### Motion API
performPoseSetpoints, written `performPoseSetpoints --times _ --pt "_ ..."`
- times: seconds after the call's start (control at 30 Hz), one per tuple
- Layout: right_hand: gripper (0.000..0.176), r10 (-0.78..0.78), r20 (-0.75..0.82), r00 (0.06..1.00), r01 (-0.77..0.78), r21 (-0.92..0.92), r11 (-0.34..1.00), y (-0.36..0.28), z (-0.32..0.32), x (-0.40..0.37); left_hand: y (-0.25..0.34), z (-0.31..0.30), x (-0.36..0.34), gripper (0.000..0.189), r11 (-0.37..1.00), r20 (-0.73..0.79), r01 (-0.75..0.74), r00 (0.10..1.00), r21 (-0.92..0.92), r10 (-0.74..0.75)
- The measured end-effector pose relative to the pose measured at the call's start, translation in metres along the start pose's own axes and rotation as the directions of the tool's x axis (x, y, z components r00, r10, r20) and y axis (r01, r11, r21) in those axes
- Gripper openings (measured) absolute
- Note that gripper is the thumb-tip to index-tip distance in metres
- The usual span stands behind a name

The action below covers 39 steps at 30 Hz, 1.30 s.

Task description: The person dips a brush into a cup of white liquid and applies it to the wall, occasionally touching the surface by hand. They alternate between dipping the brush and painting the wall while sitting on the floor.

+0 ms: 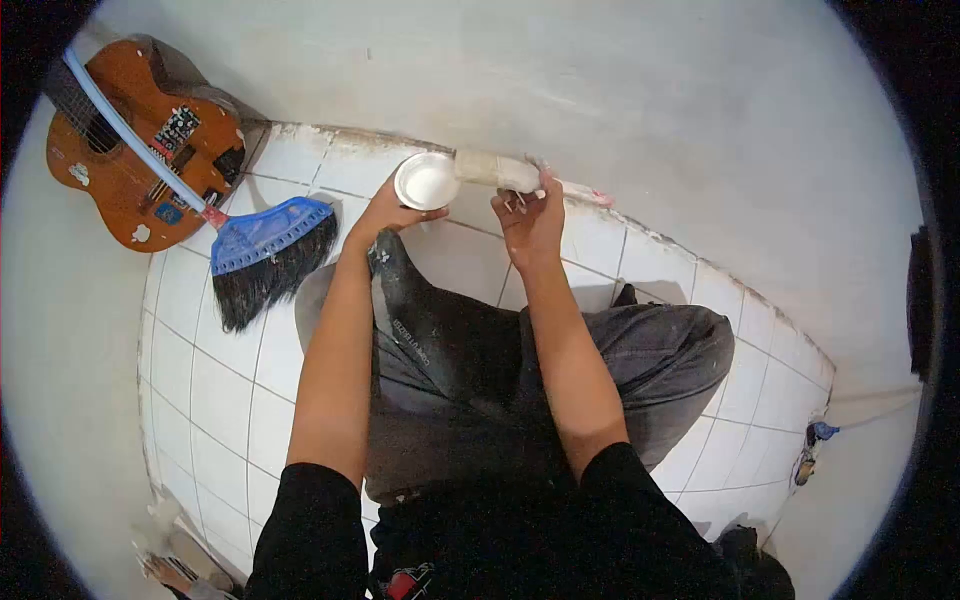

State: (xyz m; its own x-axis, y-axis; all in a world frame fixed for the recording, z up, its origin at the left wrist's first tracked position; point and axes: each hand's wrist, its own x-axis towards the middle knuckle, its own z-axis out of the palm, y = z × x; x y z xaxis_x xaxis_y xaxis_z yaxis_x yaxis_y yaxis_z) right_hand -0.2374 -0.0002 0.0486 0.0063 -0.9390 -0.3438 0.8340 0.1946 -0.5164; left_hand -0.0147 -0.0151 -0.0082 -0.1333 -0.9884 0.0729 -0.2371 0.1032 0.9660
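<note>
My left hand (pixel 382 217) is wrapped round a round white tub (pixel 427 182), tilted so that its pale inside faces me. A pale cylinder (pixel 482 167), beige at one end and whitish at the other, reaches from the tub's rim towards my right hand (pixel 534 228). The right fingers are bent and closed round its whitish end, with white smears on the fingertips. Both hands are held out over my crossed legs, close to the foot of the wall. Marks of white speckle the dark trousers (pixel 650 360).
On the left an orange-brown guitar (pixel 135 205) with stickers leans in the corner. A blue broom (pixel 270 240) with black bristles lies across it. White floor tiles (pixel 215 400) surround me, and a grey wall (pixel 600 80) rises ahead. A small blue item (pixel 824 431) sits at the right wall.
</note>
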Motion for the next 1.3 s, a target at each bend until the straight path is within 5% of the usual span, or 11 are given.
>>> performPoseSetpoints --times 0.17,0.2,0.23,0.27,0.37,0.43,0.53,0.67,0.8,0.93,1.3 --pt "0.037 -0.053 0.330 0.943 0.158 -0.300 0.941 -0.037 -0.010 -0.027 0.003 -0.001 -0.003 0.087 0.999 0.010 0.043 0.999 0.008 -0.043" --pt "0.036 -0.025 0.453 0.891 0.249 -0.440 0.863 -0.048 -0.013 -0.035 0.002 -0.002 -0.001 0.087 0.997 0.008 0.043 0.999 0.065 -0.044" --pt "0.040 -0.043 0.533 0.845 0.432 -0.633 0.642 -0.057 -0.017 -0.046 -0.001 -0.002 0.001 0.087 0.998 0.010 0.029 1.000 0.053 -0.030" --pt "0.040 -0.045 0.537 0.842 0.441 -0.638 0.631 -0.064 -0.022 -0.056 -0.004 -0.002 0.002 0.089 0.999 0.020 0.034 0.999 0.032 -0.034" --pt "0.044 0.044 0.500 0.865 0.357 -0.674 0.647 -0.080 -0.041 -0.078 -0.007 -0.005 0.000 0.094 0.998 0.051 0.067 0.996 0.020 -0.068" --pt "0.043 0.155 0.378 0.913 0.141 -0.648 0.748 -0.081 -0.063 -0.081 -0.012 -0.006 0.001 0.093 0.997 0.033 0.040 0.999 0.067 -0.042" --pt "0.045 0.093 0.211 0.973 0.056 -0.609 0.791 -0.076 -0.067 -0.083 -0.017 -0.006 0.001 0.089 0.994 -0.001 0.012 1.000 0.104 -0.012" --pt "0.041 -0.048 0.196 0.979 0.187 -0.796 0.576 -0.066 -0.041 -0.083 -0.024 -0.009 0.002 0.081 0.997 -0.040 -0.030 0.999 0.068 0.033" --pt "0.045 -0.185 0.186 0.965 0.262 -0.648 0.715 -0.040 -0.038 -0.064 -0.004 -0.011 -0.001 0.077 0.987 -0.097 -0.024 0.995 0.157 0.039" --pt "0.058 -0.043 0.018 0.999 0.047 -0.477 0.877 -0.025 -0.038 -0.032 -0.003 -0.012 -0.005 0.073 0.997 -0.247 -0.005 0.969 0.072 0.023" --pt "0.052 -0.182 -0.063 0.981 0.137 -0.436 0.889 0.001 -0.013 0.014 -0.004 -0.012 -0.005 0.075 0.990 -0.245 -0.048 0.969 -0.131 0.015"
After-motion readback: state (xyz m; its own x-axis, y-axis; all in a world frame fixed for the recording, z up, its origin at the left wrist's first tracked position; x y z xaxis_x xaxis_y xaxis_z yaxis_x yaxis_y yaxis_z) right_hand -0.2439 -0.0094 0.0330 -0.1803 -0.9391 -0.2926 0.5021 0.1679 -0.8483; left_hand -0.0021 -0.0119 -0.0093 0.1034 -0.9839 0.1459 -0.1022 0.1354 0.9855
